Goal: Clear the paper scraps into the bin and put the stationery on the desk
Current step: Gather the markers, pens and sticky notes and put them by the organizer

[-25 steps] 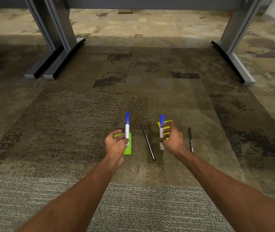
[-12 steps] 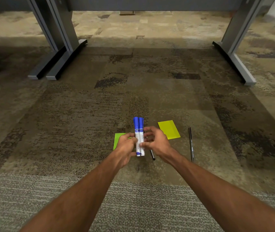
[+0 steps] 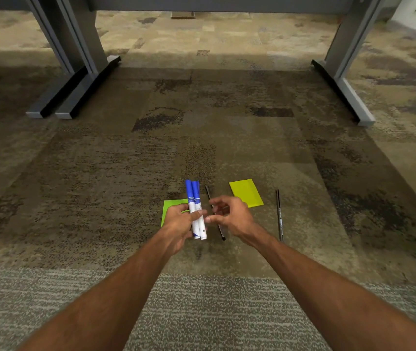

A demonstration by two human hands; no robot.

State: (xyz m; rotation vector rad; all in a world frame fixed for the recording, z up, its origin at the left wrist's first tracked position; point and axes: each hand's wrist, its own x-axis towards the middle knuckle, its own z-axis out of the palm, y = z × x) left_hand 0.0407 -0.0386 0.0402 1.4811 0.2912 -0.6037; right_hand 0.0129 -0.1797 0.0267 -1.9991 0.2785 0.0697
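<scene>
Two white-barrelled markers (image 3: 196, 211) with blue caps sit side by side in the left hand (image 3: 180, 221), whose fingers wrap them; long axes run away from the person, caps farthest. Beside them the right hand (image 3: 228, 216) hangs loosely curled, holding nothing. On the mottled carpet (image 3: 126, 186) lie a green paper square (image 3: 170, 207), a yellow one (image 3: 246, 192) and two slim black pens (image 3: 279, 214), one partly hidden by the right hand. Grey desk legs (image 3: 80, 59) stand beyond

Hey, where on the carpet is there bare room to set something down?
Free: the wide carpet between the desk legs and the notes, and left of the green note. Crowded: the strip holding the green note, left pen, yellow note and right pen.
</scene>
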